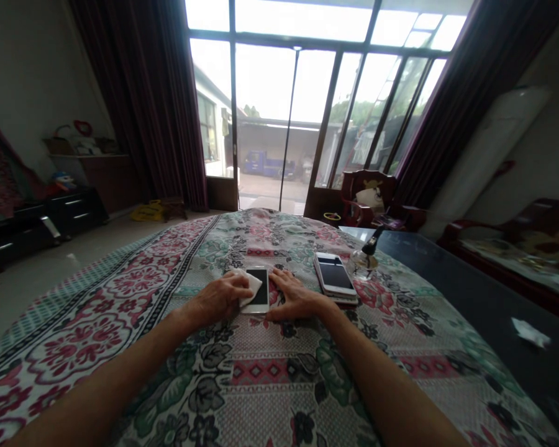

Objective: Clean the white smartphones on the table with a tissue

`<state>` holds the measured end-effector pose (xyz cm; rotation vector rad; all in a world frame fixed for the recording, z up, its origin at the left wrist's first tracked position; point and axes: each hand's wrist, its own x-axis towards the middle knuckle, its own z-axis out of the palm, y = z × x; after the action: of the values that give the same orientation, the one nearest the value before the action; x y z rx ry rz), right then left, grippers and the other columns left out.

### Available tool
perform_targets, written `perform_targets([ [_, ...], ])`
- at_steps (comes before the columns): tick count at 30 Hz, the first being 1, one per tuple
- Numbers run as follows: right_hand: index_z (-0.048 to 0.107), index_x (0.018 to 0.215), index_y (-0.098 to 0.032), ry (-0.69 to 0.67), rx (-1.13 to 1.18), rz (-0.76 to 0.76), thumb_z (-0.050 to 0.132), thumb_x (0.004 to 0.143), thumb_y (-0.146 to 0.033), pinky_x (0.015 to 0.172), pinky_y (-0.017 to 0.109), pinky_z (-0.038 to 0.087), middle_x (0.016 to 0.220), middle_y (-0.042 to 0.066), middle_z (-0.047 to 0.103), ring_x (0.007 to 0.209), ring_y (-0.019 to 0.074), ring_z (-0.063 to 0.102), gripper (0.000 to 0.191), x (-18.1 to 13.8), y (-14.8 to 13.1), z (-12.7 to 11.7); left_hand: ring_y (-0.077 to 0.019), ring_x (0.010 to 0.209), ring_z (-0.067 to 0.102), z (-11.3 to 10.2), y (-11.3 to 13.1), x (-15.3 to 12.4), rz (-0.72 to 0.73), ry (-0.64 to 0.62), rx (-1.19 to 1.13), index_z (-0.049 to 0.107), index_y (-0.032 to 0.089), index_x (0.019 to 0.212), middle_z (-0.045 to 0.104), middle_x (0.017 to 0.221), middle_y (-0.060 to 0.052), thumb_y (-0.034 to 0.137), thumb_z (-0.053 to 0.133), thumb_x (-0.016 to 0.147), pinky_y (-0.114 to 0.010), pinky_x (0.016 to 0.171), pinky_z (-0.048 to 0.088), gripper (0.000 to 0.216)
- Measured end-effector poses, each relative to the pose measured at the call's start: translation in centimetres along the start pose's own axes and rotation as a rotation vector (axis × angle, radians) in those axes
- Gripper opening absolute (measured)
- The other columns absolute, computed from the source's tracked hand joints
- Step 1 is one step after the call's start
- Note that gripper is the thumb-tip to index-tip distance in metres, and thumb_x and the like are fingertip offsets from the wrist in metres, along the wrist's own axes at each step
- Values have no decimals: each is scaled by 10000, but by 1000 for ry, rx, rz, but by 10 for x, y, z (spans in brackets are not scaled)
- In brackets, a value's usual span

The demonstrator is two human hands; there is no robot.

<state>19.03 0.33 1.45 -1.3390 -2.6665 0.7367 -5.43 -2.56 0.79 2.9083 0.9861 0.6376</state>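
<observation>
A white smartphone (262,290) with a dark screen lies face up on the patterned tablecloth (279,347). My left hand (221,298) is closed on a white tissue (252,287), which rests against the left part of the phone. Along the phone's right edge, my right hand (292,296) lies with fingers spread and thumb near the bottom corner. To the right is a stack of phones (335,274), the top one white with a dark screen. A clear glass bottle (364,264) with a black top stands just beyond that stack.
A dark table (466,298) adjoins the cloth on the right, with a crumpled white tissue (531,333) on it. Beyond the round table are glass doors (279,130) between dark curtains (144,93). A wooden chair (370,195) stands at the back right.
</observation>
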Motion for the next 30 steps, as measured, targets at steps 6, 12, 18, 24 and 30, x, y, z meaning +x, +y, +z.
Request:
perform_targets([
  [6, 164, 1513, -216, 13, 13, -2, 725, 607, -670, 1178, 494, 89, 1593, 101, 40, 1449, 336, -28, 1158, -1, -1, -1, -192, 1006, 544, 2, -13, -7, -89, 72, 58, 700, 224, 963, 647, 958, -58, 57, 427, 839, -370, 928, 468, 343],
  [12, 187, 1510, -204, 10, -19, 5, 735, 607, -636, 1177, 492, 110, 1591, 106, 35, 1448, 342, -8, 1141, 0, -1, 0, -205, 961, 531, 2, 29, 6, 8, -28, 24, 677, 210, 936, 627, 964, -72, 144, 457, 893, -353, 864, 476, 234],
  [18, 203, 1505, -194, 14, -29, 5, 726, 606, -645, 1178, 481, 115, 1592, 108, 43, 1449, 341, 2, 1134, 1, 0, 1, -203, 975, 540, 4, 29, 10, 36, -39, 6, 678, 209, 960, 622, 980, -76, 168, 438, 921, -364, 878, 476, 247],
  [24, 170, 1512, -191, 6, -3, -2, 719, 605, -673, 1179, 482, 99, 1592, 111, 23, 1448, 340, -19, 1165, 1, 1, 1, -193, 1007, 550, 6, -13, -1, -41, 47, 43, 691, 226, 992, 635, 994, -56, 89, 435, 873, -375, 938, 467, 314],
  [30, 176, 1511, -206, 19, 3, -11, 728, 610, -654, 1174, 494, 104, 1591, 113, 38, 1448, 341, -11, 1147, 1, 1, 1, -213, 1016, 533, 7, -4, -3, -97, 87, 98, 688, 204, 985, 631, 981, -76, 90, 433, 877, -385, 919, 481, 300],
])
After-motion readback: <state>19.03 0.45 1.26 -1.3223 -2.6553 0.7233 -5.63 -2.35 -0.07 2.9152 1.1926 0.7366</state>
